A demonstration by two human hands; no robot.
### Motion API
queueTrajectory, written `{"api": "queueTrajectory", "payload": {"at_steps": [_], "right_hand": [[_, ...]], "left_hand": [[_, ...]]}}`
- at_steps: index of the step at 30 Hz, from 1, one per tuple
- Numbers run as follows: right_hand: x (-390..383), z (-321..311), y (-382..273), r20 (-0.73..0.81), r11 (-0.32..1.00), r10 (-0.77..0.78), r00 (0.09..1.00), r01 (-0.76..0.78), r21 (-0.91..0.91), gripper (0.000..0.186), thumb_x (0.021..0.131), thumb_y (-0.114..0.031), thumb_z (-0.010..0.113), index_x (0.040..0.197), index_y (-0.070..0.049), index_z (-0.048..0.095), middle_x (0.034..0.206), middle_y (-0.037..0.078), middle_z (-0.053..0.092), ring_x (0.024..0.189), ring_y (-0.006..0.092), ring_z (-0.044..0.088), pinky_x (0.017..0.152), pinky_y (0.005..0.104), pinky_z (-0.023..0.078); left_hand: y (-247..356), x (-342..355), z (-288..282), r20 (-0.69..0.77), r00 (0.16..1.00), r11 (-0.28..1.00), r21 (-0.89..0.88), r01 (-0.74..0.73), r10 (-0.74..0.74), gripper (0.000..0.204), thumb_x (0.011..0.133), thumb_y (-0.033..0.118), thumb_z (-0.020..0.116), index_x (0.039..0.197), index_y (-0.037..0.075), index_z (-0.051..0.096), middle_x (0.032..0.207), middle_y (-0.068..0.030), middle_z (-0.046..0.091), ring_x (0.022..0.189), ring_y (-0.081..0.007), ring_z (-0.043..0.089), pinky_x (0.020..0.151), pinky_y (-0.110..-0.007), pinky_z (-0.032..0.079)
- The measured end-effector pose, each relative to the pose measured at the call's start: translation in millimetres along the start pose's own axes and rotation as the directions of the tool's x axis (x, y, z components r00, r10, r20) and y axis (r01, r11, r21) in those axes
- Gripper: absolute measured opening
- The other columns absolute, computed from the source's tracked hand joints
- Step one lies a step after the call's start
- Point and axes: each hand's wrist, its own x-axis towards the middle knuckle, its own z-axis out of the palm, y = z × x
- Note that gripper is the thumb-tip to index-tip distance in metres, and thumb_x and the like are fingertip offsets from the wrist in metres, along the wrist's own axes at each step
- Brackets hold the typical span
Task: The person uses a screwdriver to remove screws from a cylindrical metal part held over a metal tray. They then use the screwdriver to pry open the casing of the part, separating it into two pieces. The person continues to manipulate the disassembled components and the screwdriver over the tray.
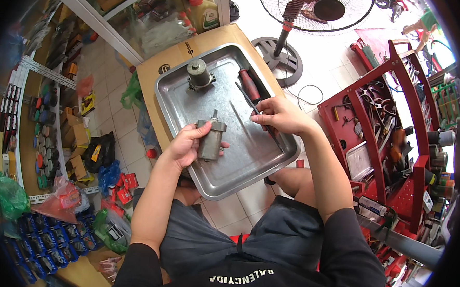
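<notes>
In my left hand (191, 141) is a small cylindrical metal motor (209, 145), held above the tray with its thin shaft pointing away from me. My fingers wrap round its body below the flange. My right hand (279, 116) pinches a slim, dark, rod-like tool (248, 98) over the tray's right side; its exact kind I cannot make out. Just beyond that hand, a screwdriver with a red and black handle (249, 84) lies along the right wall. A second metal motor (199, 74) stands at the tray's far left. All this is over or in a shallow metal tray (239, 167).
Under the tray is a cardboard box (158, 72). A standing fan (282, 47) is beyond it. On the right stands a red tool rack (364, 111) with pliers and other tools. Shelves (46, 71) of small goods line the left; a glass cabinet (158, 28) holds bottles.
</notes>
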Motion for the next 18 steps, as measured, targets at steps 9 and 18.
{"api": "queueTrajectory", "payload": {"at_steps": [9,18], "right_hand": [[4,13,-6,0.102,0.988,-0.133,0.986,0.123,0.094,0.033,0.103,-0.030,0.066,0.106,0.004,0.067,0.077,0.008,0.067,0.066,0.0160,0.068,0.060,0.0311,0.055],[-5,31,-24,0.359,0.892,-0.217,0.908,0.034,0.451,0.028,0.107,-0.019,0.057,0.123,0.003,0.062,0.087,0.008,0.070,0.081,0.0182,0.072,0.073,0.0325,0.060]], "left_hand": [[-3,6,-13,0.098,0.966,0.954,-0.206,-0.216,0.239,0.048,0.105,0.032,0.057,0.135,-0.005,0.053,0.126,-0.0234,0.064,0.119,-0.0444,0.065,0.097,-0.055,0.057],[14,1,-7,0.042,0.857,0.779,-0.442,-0.445,0.513,0.071,0.106,0.051,0.044,0.152,-0.003,0.038,0.156,-0.0252,0.043,0.146,-0.0454,0.039,0.119,-0.063,0.035]]}}
